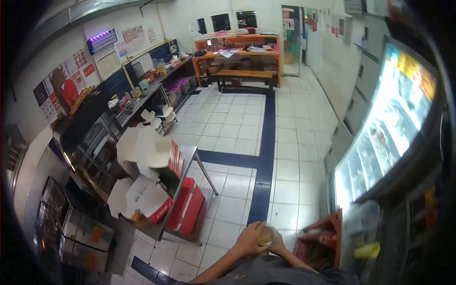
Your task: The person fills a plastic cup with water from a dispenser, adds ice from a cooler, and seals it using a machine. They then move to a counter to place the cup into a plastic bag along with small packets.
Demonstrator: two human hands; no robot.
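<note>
Close to my body at the bottom centre, my left hand [250, 240] is wrapped round a small, pale, rounded item [267, 235] that looks covered in clear plastic. From the other side my right hand [277, 243] holds the same item, with its fingers partly hidden behind it. What is inside the wrapping is too small to tell. Both forearms reach up from the lower edge, over dark clothing.
A metal table [187, 159] with open cardboard boxes [142, 194] stands at the left, a red cooler [186, 209] beneath it. A lit display fridge [380, 137] and an orange-red crate [323, 242] are at the right. Further off are a bench [244, 73] and an orange counter [237, 53].
</note>
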